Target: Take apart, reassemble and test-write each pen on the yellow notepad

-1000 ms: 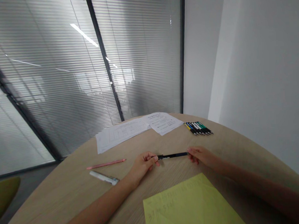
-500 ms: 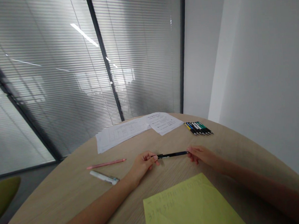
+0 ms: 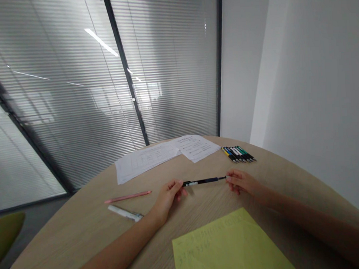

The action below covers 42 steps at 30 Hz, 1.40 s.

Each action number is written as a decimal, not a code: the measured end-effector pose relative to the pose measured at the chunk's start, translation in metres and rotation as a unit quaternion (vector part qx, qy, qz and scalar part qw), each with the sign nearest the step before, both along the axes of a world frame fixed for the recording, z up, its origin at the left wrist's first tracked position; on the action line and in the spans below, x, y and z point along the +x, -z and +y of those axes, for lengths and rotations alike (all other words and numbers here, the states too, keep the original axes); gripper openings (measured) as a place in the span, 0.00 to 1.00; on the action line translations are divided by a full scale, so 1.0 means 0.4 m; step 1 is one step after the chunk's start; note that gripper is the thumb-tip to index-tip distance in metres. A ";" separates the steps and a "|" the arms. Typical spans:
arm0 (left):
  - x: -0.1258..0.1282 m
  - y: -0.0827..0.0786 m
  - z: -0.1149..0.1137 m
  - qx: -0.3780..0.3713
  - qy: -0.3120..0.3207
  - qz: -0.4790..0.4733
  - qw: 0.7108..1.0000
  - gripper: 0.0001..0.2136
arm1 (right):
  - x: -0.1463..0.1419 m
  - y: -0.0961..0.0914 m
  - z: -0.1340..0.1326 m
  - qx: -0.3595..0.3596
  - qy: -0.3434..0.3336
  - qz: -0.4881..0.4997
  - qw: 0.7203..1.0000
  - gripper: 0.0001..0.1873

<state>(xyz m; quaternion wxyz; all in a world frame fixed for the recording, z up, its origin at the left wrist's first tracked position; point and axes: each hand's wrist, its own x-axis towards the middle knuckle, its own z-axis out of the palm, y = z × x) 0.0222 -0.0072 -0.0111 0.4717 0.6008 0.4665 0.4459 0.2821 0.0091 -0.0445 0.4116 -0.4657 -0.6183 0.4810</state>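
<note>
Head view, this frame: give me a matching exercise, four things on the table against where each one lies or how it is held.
Things:
1. dark pen
2. pink pencil
3. yellow sheet
4. row of pens

Places:
A. far right of the table, near the wall
B. nearest the camera, between the forearms
C. held by its ends between the left hand and right hand
D. flat on the table, left of the left hand

Pairs: 1-C, 2-D, 3-B, 4-A
</note>
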 end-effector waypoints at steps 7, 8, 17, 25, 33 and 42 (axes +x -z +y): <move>-0.001 0.004 0.007 -0.006 -0.037 -0.060 0.998 0.13 | 0.003 -0.040 -0.016 -0.009 0.050 0.022 0.998 0.13; -0.003 0.005 0.009 -0.007 -0.046 -0.066 0.997 0.13 | 0.005 -0.044 -0.018 -0.014 0.060 0.033 0.998 0.13; -0.010 0.013 0.025 -0.002 -0.086 -0.095 0.992 0.13 | 0.039 -0.035 0.010 0.003 0.116 0.028 0.993 0.11; -0.001 0.010 0.014 0.021 -0.090 0.018 0.996 0.14 | 0.046 -0.009 0.028 0.016 0.102 -0.014 0.995 0.13; 0.001 0.009 0.007 0.086 -0.073 0.224 0.968 0.13 | 0.046 -0.001 0.034 0.024 0.101 -0.034 0.994 0.13; 0.016 0.011 -0.032 0.216 -0.043 0.476 0.851 0.07 | 0.040 0.006 0.032 0.059 0.075 -0.120 0.988 0.13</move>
